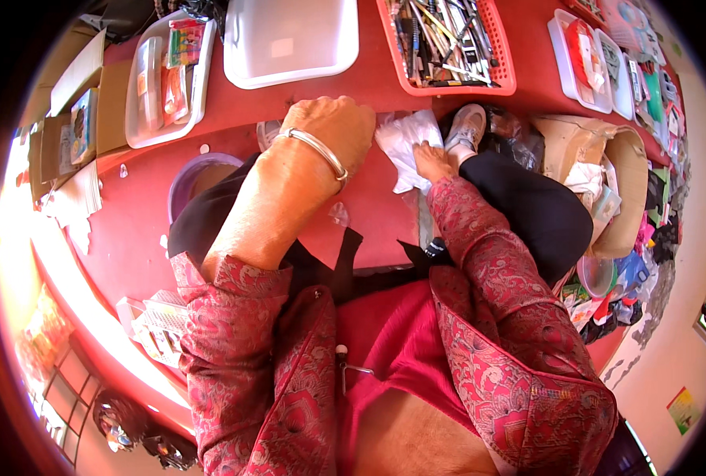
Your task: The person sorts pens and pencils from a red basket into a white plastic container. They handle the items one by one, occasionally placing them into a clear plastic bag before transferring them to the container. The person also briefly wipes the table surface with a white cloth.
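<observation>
My left hand (338, 131), with a silver bangle (315, 149) on its wrist, is raised in front of me with its back toward me. Its fingers curl away into a fist, so whatever they hold, if anything, is hidden. Lower and to the right, my right hand (434, 162) grips the near edge of a crumpled white plastic bag (408, 143). The bag lies between my feet, beside a grey shoe (468, 127). Just beyond my left hand stands a white plastic tray (293, 77).
A red basket (505, 79) full of pens and pencils stands at the far right of centre. On the left are a clear container (136, 119) with packets and a purple bucket (180, 186). To the right sits an open cardboard box (629, 182) beside scattered packets.
</observation>
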### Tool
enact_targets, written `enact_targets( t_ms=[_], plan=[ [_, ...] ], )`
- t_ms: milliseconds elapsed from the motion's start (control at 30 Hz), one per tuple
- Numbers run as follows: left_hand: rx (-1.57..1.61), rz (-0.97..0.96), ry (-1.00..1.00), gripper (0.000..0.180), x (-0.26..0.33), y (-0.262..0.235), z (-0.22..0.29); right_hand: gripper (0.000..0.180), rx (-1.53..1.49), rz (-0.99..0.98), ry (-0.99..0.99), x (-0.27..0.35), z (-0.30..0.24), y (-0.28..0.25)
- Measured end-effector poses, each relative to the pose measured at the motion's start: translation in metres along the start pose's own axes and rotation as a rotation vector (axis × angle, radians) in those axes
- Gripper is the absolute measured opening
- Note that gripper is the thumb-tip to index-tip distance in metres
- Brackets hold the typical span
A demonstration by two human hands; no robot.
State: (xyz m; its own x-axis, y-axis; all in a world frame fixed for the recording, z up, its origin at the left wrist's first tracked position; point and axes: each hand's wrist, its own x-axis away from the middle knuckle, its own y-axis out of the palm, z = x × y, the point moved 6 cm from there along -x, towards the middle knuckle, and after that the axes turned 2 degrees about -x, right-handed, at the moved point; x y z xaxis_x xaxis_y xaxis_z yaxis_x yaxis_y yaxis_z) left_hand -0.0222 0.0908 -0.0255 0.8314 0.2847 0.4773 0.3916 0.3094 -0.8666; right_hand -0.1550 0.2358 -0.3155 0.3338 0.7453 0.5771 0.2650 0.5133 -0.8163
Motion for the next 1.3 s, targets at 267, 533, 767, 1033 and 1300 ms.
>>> enact_targets(
  t_ms=[267,533,767,1033,1300],
  plan=[
    [0.008,0.004,0.019,0.022,-0.011,-0.012,0.000,0.023,-0.267,0.111,0.097,-0.048,0.053,0.010],
    [-0.092,0.136,0.021,0.018,-0.001,-0.003,0.011,0.026,-0.163,0.233,0.034,-0.003,0.020,0.001],
    [-0.022,-0.023,0.168,0.018,0.004,0.026,0.046,0.020,-0.138,0.176,0.111,-0.039,0.015,0.046],
    [-0.094,-0.087,0.135,0.020,-0.005,0.010,0.041,0.022,-0.217,0.057,-0.039,-0.056,0.019,0.058],
    [-0.058,-0.209,0.045,0.032,-0.036,0.027,0.034,0.015,-0.274,-0.080,-0.281,-0.022,-0.001,-0.008]
  ],
)
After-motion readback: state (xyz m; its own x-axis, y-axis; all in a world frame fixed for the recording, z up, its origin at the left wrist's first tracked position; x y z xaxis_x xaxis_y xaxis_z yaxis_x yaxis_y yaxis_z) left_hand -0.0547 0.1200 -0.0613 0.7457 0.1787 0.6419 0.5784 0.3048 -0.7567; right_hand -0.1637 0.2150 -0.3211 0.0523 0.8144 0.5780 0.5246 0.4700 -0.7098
